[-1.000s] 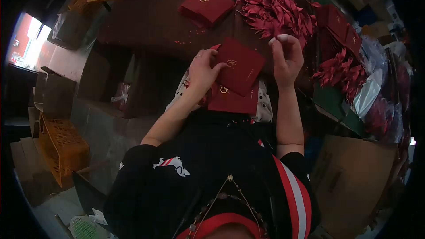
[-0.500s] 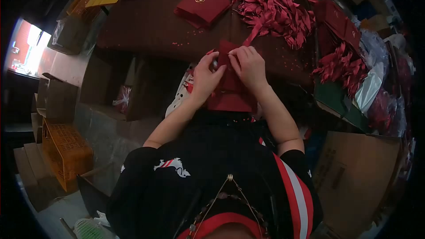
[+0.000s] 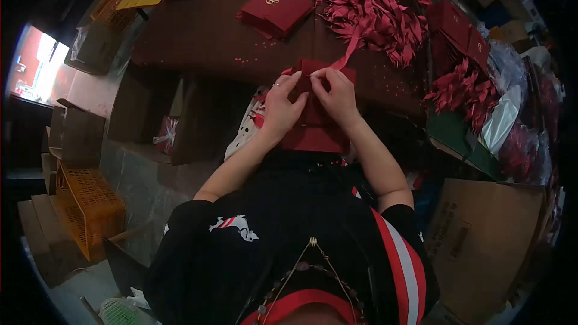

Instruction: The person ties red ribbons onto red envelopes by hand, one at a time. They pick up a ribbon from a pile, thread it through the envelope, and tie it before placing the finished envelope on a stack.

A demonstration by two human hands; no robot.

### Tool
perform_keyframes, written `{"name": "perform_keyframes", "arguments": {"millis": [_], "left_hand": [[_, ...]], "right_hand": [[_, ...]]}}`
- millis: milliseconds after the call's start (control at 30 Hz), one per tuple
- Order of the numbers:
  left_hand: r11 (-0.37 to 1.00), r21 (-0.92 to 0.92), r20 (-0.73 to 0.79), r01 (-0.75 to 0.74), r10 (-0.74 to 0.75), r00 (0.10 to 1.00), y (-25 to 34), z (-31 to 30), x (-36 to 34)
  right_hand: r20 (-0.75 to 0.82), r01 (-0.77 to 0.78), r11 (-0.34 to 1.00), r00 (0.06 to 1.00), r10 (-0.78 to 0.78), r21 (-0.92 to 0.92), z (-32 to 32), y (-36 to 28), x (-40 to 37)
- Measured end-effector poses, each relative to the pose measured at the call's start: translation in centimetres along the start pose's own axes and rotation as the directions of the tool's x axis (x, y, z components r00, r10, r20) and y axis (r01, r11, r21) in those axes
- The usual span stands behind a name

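A dark red paper piece (image 3: 314,135), folded like a pouch or gift bag, rests at the table's front edge and over my lap. My left hand (image 3: 283,107) curls around its left side, index fingertip near the upper part and thumb lying on the front. Close beside it, my right hand (image 3: 338,99) pinches at the upper part, where a red ribbon (image 3: 348,59) runs from the table to the fingers. The ends between my fingertips are too small to make out.
Behind my hands lie a pile of red ribbons (image 3: 376,18) and a stack of red pouches (image 3: 277,9) on the brown-covered table (image 3: 198,36). More red pouches (image 3: 457,30) are at right. A cardboard box (image 3: 481,241) stands lower right, an orange crate (image 3: 90,207) at left.
Both hands stay close together at the upper part of the red paper. My right hand has shifted slightly left, its fingers more bent, and more of the paper's upper right shows.
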State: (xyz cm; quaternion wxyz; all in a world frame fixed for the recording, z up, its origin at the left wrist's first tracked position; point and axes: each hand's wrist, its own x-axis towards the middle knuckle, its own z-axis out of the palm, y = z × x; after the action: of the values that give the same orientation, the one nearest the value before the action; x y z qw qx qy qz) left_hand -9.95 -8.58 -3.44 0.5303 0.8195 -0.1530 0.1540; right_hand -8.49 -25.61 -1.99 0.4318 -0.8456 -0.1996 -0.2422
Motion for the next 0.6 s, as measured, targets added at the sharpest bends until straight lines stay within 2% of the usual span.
{"name": "perform_keyframes", "arguments": {"millis": [133,200,233,267,300,333,400,600], "left_hand": [[0.999,0.051,0.016,-0.020,0.019,1.000,0.9,-0.4,0.0],[0.996,0.081,0.010,-0.039,0.038,0.999,0.7,-0.2,0.0],[0.992,0.112,0.006,-0.058,0.058,0.998,0.6,-0.2,0.0],[0.992,0.111,0.005,-0.057,0.057,0.998,0.5,-0.2,0.1],[0.999,0.044,0.031,0.022,-0.024,0.999,0.5,-0.4,0.2],[0.994,-0.021,0.063,0.104,-0.103,0.993,0.5,-0.5,0.2],[0.995,-0.032,0.065,0.095,-0.093,0.994,-0.2,-0.4,0.2],[0.991,-0.055,0.056,0.121,-0.118,0.991,-1.2,0.0,0.0]], "right_hand": [[-0.038,-0.056,0.998,0.998,0.058,0.035,0.2,-0.4,-0.1],[-0.053,0.066,0.996,0.996,-0.069,-0.065,0.2,-0.4,-0.1],[-0.052,0.066,0.996,0.996,-0.069,-0.066,0.3,-0.3,0.0],[-0.022,0.138,0.979,0.989,-0.143,-0.149,0.4,-0.1,0.1],[0.014,0.209,0.951,0.977,-0.212,-0.229,0.4,0.1,0.1],[0.014,0.207,0.951,0.978,-0.209,-0.229,0.5,0.2,0.0],[0.016,0.074,0.995,0.997,-0.073,-0.064,0.5,0.3,0.1],[0.054,0.080,0.997,0.995,-0.079,-0.022,0.6,1.0,0.1]]}}
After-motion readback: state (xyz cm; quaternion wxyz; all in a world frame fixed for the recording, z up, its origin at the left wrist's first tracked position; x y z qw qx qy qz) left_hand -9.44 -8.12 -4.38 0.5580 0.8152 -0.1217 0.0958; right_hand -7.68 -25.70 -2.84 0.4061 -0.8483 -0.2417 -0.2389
